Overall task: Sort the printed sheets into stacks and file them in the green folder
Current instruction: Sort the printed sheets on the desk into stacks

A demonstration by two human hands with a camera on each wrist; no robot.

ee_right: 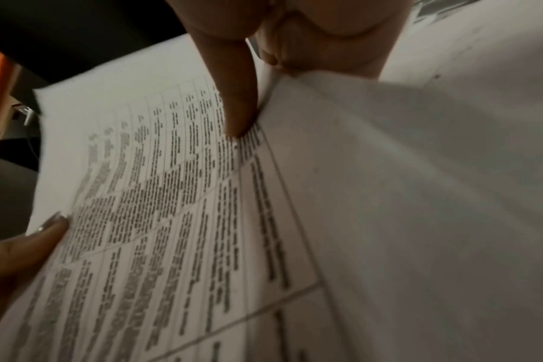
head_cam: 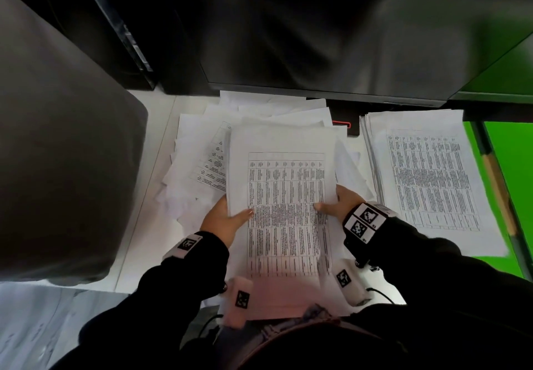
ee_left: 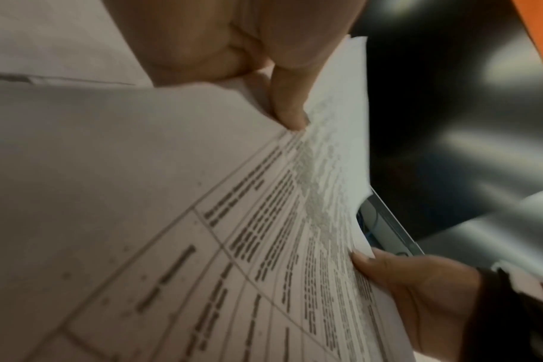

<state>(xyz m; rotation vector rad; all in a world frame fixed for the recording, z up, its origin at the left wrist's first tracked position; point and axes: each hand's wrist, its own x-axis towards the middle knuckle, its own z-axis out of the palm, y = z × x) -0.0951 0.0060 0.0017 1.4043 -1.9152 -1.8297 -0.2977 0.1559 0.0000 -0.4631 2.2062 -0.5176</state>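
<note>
Two hands hold one bundle (head_cam: 284,196) of printed sheets just above the desk: the left hand (head_cam: 223,219) pinches its left edge, thumb on top, and the right hand (head_cam: 339,201) pinches the right edge likewise. The grip looks light, so the bundle could fan or slip, mixing into the loose heap (head_cam: 202,150) beneath. Right of it lies a sorted stack (head_cam: 427,173). The green surface (head_cam: 507,153) beyond may be the folder, though blur leaves that unsure.

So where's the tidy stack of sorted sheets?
In the head view the stack lies on the right, partly over the green folder, just right of the right hand.
</note>
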